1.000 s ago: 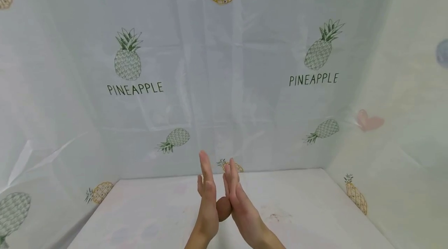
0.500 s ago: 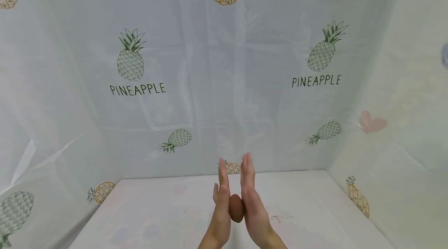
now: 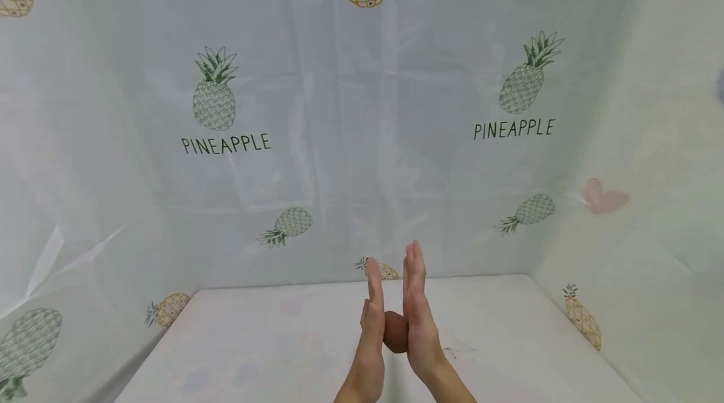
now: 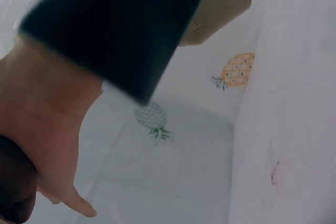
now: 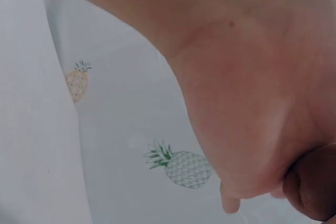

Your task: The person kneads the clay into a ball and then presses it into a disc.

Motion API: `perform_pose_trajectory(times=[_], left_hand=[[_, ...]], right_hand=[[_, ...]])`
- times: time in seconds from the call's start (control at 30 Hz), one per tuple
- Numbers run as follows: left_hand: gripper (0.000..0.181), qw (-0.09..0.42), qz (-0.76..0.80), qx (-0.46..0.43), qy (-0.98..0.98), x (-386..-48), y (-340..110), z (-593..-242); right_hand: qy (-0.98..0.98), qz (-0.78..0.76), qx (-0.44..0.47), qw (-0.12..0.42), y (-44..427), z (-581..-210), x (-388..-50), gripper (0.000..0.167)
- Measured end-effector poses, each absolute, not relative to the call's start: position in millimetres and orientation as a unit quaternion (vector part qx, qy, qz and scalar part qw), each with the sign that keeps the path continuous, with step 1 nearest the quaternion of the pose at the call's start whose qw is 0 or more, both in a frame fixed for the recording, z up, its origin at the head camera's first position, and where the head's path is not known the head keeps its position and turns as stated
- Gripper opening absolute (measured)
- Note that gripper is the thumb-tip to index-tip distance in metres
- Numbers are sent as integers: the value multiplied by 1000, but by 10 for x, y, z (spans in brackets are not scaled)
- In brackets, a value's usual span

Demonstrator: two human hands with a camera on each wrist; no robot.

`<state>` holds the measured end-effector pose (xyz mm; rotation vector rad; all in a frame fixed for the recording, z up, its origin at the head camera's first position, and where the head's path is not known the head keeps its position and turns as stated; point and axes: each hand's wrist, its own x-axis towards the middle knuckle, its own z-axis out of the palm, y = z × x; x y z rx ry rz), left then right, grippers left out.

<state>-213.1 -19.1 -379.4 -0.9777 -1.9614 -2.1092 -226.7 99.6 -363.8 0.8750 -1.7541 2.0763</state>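
Observation:
A small brown lump that looks like modelling clay [image 3: 396, 332] is pressed between two upright palms, above the white table. My left hand [image 3: 373, 331] lies flat against its left side, fingers straight and pointing up and forward. Against the right side rests the palm of my right hand [image 3: 421, 327], its fingers straight too. Both wrist views show only part of the lump: the left wrist view has it dark at the lower left edge, and the right wrist view shows a crease in its surface at the lower right.
Under the hands lies a white tabletop [image 3: 271, 340] with faint reddish marks [image 3: 452, 351] right of them. A pineapple-printed sheet [image 3: 362, 107] forms the back and both sides. A dark cuff or band [image 4: 115, 24] crosses the left wrist view.
Both hands have shifted right in the head view with the lump. The palms slide against each other, the right hand now further forward, and the lump's outline has turned from tilted to rounder.

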Motion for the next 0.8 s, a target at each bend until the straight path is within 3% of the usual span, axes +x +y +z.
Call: perform_pose_trajectory(times=[0.13,0.47,0.6,0.8], left_hand=[[57,69,-680,-341,-646,-2090,-155,-3781],[58,140,-661,-325,-662,-2182,-299,-3744],[58,151,-664,-321,-658,-2292,-362,-3740],[60,158,-666,-314,-658,-2432,-392,-3793]], right_hand=[[-592,738,302,122,1037,-3660,-2335,58],[-591,734,333,-28,914,-3684,-2241,56],[-589,733,338,-41,849,-3644,-2147,56],[-584,737,339,-16,797,-3601,-2041,53]])
